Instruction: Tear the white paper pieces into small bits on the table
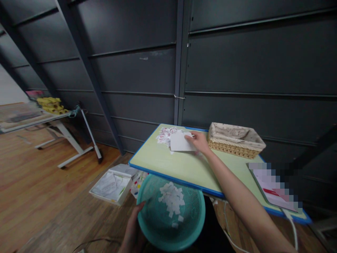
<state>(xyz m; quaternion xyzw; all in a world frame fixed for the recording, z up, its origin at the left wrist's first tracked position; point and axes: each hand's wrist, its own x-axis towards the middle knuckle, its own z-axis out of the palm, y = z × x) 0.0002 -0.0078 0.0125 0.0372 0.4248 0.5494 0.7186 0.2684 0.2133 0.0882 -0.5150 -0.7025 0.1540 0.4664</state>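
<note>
My right hand (198, 140) is closed on the right edge of a white card (181, 141), held low over the pale yellow tabletop (168, 167). Behind and left of the card lies a pile of small paper pieces (167, 135) with reddish marks. Below the table's front edge, my left hand (134, 216) grips the left rim of a teal plastic basket (198, 225). Small white paper pieces (172, 198) lie scattered inside that basket. Most of my left fingers are hidden behind its wall.
A cloth-lined wicker basket (231, 150) stands at the table's back right. A partly blurred-out tablet or board (273, 191) lies at the right edge. On the floor at left is a white box (113, 186); farther off stands another table (26, 123). Dark wall panels (137, 77) rise behind.
</note>
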